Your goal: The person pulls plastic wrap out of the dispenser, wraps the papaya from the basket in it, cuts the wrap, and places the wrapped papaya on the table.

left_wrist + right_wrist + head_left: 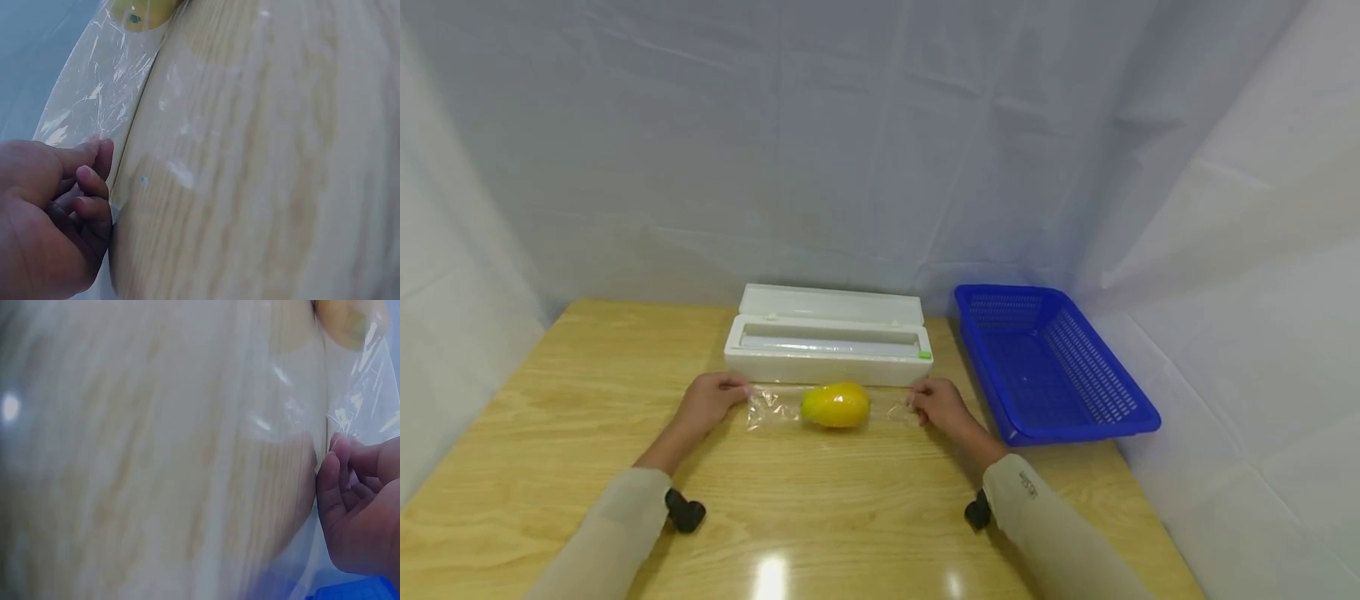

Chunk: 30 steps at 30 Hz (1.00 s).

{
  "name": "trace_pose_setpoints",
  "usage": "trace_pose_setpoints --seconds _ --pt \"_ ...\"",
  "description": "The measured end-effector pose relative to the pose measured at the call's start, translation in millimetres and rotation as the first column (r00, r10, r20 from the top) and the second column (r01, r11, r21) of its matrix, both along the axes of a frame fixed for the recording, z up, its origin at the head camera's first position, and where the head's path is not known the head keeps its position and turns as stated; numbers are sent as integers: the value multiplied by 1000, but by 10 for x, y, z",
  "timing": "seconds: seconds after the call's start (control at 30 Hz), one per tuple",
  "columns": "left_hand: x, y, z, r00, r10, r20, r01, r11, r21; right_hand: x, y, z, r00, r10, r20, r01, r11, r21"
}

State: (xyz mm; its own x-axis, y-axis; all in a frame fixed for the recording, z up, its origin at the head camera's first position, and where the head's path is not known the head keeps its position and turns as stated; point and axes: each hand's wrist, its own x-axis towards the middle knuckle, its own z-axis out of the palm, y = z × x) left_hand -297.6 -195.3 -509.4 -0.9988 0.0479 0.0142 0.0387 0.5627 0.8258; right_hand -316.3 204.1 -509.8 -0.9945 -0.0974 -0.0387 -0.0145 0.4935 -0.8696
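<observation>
A yellow fruit (837, 406), papaya- or mango-like with a greenish left end, lies on the table in front of the white box. Clear plastic wrap (767, 405) covers it and spreads out to both sides. My left hand (711, 402) pinches the wrap's left end between thumb and forefinger; the left wrist view shows the creased film (94, 87) running from those fingertips up to the fruit (140, 12). On the other side, my right hand (942, 403) pinches the right end, where the film gathers into creases at the fingertips, seen in the right wrist view.
Behind the fruit stands a white wrap dispenser box (831, 368), its lid raised and a roll of film (827, 344) inside. A blue plastic basket (1000, 400) sits at the right, close to my right forearm. White sheeting (850, 150) hangs behind the wooden table (827, 517).
</observation>
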Motion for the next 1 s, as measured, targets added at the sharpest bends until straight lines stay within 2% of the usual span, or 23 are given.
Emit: trace_pose_setpoints --seconds 0.2,0.33,0.43,0.53,0.6,0.67,0.73,0.8,0.9,1.0 --pt "16 -56 31 998 -54 42 48 990 132 2 118 -2 994 90 57 -81 985 -155" --pt "43 -61 70 995 -79 59 69 987 146 13 201 10 990 128 66 -112 972 -205" --pt "112 -45 131 996 -75 49 70 993 100 59 259 33 996 85 20 -81 986 -144" --pt "243 4 240 1000 -26 -14 26 1000 14 160 269 135 994 7 -109 -7 1000 4" --pt "348 88 319 995 4 -104 -9 999 -46 258 223 249 976 -1 -218 30 991 131" --pt "452 227 383 978 11 -210 -25 998 -64 365 131 370 948 60 -314 17 971 239" --pt "537 400 415 949 -29 -315 1 996 -87 465 7 467 921 152 -359 -32 947 320" --pt "605 576 425 918 -85 -386 39 991 -127 541 -128 519 888 260 -380 -101 915 390" --pt "656 791 403 895 -169 -413 96 977 -192 586 -308 524 836 377 -399 -171 870 462" --pt "641 933 363 889 -221 -402 132 963 -237 565 -427 486 795 440 -417 -200 840 505"
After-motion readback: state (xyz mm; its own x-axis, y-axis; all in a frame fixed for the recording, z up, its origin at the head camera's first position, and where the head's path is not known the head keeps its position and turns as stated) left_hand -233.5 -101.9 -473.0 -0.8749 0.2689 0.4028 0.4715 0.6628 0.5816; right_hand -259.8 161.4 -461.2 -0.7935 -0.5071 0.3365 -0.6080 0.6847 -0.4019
